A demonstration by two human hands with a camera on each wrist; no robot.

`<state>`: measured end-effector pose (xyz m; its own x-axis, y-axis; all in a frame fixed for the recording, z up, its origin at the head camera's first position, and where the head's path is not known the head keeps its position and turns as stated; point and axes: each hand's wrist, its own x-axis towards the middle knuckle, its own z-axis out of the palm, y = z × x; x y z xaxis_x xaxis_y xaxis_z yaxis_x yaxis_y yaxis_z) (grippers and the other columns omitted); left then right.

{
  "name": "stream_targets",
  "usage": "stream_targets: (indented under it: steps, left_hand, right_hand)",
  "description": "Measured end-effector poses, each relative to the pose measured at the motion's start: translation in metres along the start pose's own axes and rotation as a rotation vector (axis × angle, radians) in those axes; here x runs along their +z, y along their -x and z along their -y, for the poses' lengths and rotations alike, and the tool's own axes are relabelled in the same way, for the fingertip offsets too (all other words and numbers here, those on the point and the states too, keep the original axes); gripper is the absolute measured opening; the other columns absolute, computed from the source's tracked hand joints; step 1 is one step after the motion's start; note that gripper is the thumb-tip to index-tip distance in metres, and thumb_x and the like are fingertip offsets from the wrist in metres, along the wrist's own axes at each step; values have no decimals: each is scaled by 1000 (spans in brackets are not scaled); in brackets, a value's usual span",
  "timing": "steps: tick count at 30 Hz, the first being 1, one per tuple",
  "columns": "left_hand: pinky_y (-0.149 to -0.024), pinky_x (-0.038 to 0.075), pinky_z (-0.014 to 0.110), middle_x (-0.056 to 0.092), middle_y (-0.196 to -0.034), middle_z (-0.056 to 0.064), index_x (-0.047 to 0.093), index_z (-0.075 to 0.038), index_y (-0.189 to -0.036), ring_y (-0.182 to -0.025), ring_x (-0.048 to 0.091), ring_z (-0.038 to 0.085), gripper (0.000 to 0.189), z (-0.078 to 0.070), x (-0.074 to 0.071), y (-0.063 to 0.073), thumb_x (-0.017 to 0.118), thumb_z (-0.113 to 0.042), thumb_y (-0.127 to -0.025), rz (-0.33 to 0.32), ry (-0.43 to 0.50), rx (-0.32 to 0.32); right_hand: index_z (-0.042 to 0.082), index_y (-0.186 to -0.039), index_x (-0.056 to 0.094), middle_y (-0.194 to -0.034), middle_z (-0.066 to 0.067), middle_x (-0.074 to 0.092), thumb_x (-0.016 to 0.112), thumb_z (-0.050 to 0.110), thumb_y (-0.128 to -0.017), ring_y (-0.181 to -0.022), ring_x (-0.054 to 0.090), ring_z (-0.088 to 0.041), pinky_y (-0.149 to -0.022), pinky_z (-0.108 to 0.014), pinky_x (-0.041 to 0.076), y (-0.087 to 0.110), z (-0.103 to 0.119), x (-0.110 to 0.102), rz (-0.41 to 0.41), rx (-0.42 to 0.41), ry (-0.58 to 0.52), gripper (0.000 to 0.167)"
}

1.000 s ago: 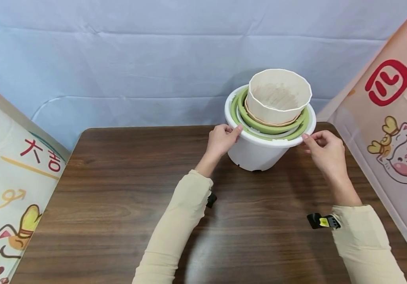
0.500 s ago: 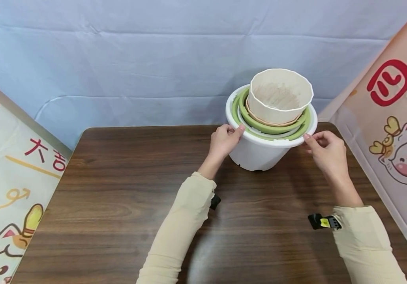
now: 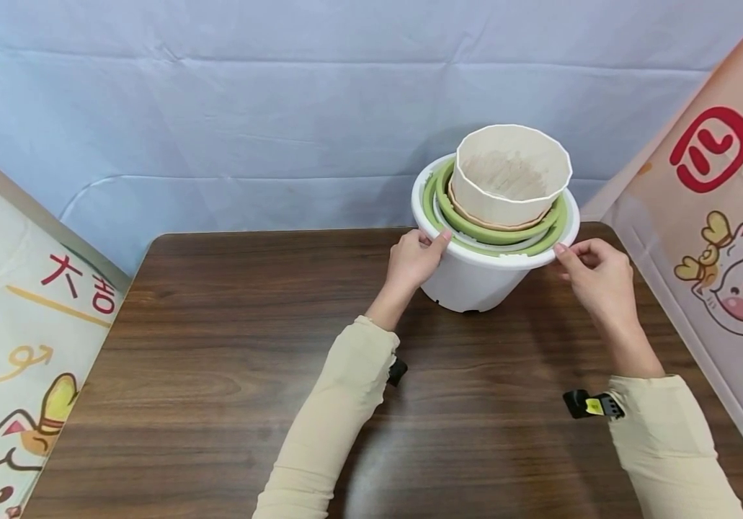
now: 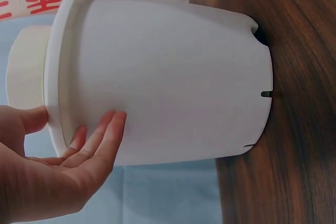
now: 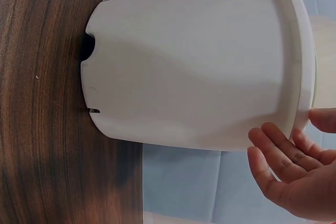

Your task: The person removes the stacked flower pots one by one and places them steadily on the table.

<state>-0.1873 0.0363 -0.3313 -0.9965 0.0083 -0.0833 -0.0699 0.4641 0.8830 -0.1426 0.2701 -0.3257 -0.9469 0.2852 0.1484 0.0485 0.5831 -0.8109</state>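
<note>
A large white plant pot (image 3: 475, 281) stands upright toward the back right of the table. Nested inside it are green-rimmed pots (image 3: 475, 232), and a cream faceted pot (image 3: 514, 169) sticks up highest, brownish marks on its inner wall. My left hand (image 3: 415, 258) pinches the white rim at its front left, thumb on top and fingers below against the outer wall (image 4: 173, 82). At the front right, my right hand (image 3: 598, 277) pinches the same rim between thumb and fingers, as the right wrist view shows from the side. Notches along the white pot's base meet the tabletop.
The brown wood-grain table (image 3: 228, 346) stretches left and forward of the pots. Close behind hangs a pale blue cloth (image 3: 248, 130). Printed cartoon panels flank both sides, the right panel (image 3: 734, 238) near my right hand.
My left hand has slid slightly right along the white pot's rim. The stack of pots and my right hand look almost unchanged, apart from a small shift of the view.
</note>
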Motion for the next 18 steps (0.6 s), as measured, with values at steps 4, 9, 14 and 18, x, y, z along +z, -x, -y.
stream_targets:
  steps: [4,9,14,18]
  left_hand:
    - [-59,40,25,59,-71,1,60,-6,-81,-72,52,18,35,2,1,-1,56,-40,-89,10,32,-3]
    - [-59,40,24,64,-70,4,60,-6,-84,-68,53,15,35,4,0,-2,56,-40,-89,35,88,-18]
    - [-59,40,24,67,-77,10,58,-7,-85,-62,55,12,33,5,-1,-2,57,-39,-89,69,143,-38]
    - [-57,41,23,67,-78,12,57,-8,-85,-61,56,13,32,5,0,-3,57,-39,-89,80,165,-43]
  right_hand:
    - [0,-89,55,-61,21,52,58,28,-89,-54,54,7,-47,-13,42,0,0,-1,12,-6,9,28]
    - [-2,-91,56,-61,25,52,58,31,-89,-55,54,8,-47,-14,42,-1,1,-1,21,0,18,33]
    - [-3,-92,55,-58,28,53,57,32,-89,-56,56,6,-50,-14,45,-2,3,-3,57,-14,22,35]
    - [-5,-90,54,-57,20,58,57,27,-90,-52,59,-2,-48,-17,47,-5,7,-6,93,-38,-21,32]
